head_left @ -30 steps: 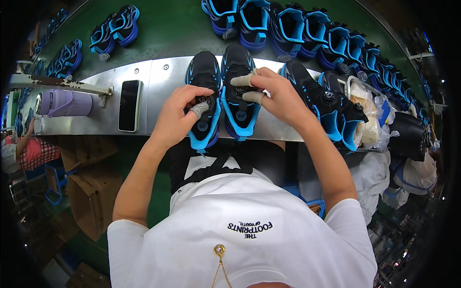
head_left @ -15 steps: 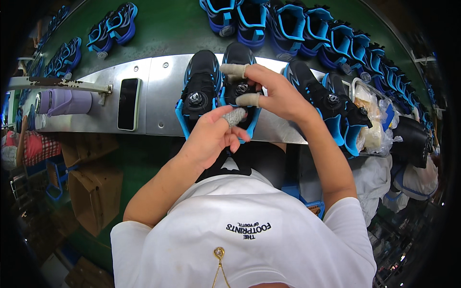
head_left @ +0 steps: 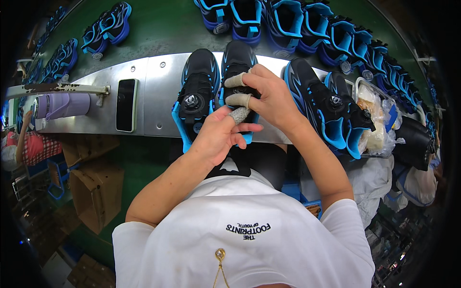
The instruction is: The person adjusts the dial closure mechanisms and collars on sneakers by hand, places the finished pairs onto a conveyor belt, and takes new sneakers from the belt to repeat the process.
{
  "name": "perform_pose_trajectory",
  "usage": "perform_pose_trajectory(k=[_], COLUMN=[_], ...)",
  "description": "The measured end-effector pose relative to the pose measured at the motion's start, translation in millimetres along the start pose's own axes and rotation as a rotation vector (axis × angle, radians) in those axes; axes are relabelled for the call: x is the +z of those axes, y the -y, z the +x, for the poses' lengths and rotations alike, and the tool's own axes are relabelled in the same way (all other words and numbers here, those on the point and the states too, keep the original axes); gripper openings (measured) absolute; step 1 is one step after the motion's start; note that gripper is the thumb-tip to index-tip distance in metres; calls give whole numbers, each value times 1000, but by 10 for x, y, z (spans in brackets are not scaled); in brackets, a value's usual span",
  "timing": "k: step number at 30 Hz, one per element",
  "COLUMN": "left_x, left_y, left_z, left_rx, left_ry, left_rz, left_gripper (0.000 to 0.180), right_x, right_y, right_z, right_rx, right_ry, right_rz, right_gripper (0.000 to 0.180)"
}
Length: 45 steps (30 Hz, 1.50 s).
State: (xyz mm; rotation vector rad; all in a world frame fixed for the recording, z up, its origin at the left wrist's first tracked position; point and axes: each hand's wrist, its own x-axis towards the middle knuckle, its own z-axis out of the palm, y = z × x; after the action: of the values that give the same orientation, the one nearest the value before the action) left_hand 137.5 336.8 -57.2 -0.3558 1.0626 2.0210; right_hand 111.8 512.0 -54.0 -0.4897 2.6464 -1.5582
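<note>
Two black-and-blue shoes stand side by side before me, toes away: a left shoe (head_left: pixel 196 79) and a right shoe (head_left: pixel 238 55). My right hand (head_left: pixel 273 98) is over the right shoe, with two beige-covered fingertips closed around the spot of its dial, which the hand mostly hides. Beside it, my left hand (head_left: pixel 218 134) lies over that shoe's opening. Its grey-covered fingertip meets the right hand's lower covered fingertip, and its other visible fingers are apart, one stretched out. On the left shoe, the round dial (head_left: pixel 191 101) shows uncovered.
The metal ledge (head_left: pixel 161 113) bears a phone (head_left: pixel 127 105), a lilac bottle (head_left: pixel 69 105) and another shoe pair (head_left: pixel 312 96). Right of that pair is a tray of plastic-wrapped items (head_left: pixel 377 115). Rows of shoes (head_left: pixel 288 26) line the green surface beyond. Cardboard boxes (head_left: pixel 96 192) stand lower left.
My right hand's covered fingertips have drawn closer together over the dial. One left finger has stretched further right. The view has shifted slightly.
</note>
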Motion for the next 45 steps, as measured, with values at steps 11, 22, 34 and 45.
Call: perform_pose_trajectory(k=[11,22,34,45], left_x=[98,109,127,146], left_y=[-45,-66,-57,-37], left_z=[4,-9,-11,-9], left_rx=[-42,-39,-29,-33], left_ry=[-51,-71,-77,-116], left_rz=[91,79,98,108], left_gripper=[26,27,28,28], right_x=[-15,-122,-96,-16], right_y=[16,-21,-78,-61], right_z=[18,55,14,-13], right_rx=[7,2,-8,13], right_ry=[-66,32,101,15], right_rz=[-87,233,201,117], right_gripper=[42,49,48,43])
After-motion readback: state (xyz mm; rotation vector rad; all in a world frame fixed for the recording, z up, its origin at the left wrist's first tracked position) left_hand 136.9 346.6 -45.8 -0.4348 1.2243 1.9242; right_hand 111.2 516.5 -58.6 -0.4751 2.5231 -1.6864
